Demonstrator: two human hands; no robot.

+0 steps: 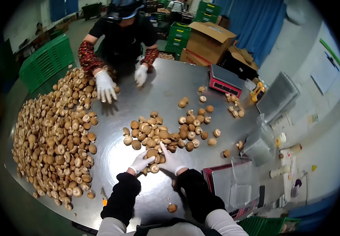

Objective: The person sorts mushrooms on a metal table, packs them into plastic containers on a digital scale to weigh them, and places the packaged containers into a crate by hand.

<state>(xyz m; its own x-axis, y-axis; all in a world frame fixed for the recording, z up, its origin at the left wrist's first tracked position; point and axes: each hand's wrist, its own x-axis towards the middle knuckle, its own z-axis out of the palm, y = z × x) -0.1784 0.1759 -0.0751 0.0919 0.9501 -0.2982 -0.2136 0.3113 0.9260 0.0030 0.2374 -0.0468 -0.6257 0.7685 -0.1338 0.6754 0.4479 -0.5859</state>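
Note:
Low over the metal table, my white-gloved hands cup a small cluster of brown-capped mushrooms between them. My left hand is curled against the cluster's left side, its thumb over a cap. On the other side my right hand presses in, its fingers pointing away from me. Just beyond lies a loose pile of mushrooms, touching or nearly touching my fingertips. Some of what my palms hold is hidden.
A large mushroom heap covers the table's left. Two scales stand right, near clear plastic boxes. An orange-handled tool lies near the front edge. Across the table, a person's gloved hands are near the heap.

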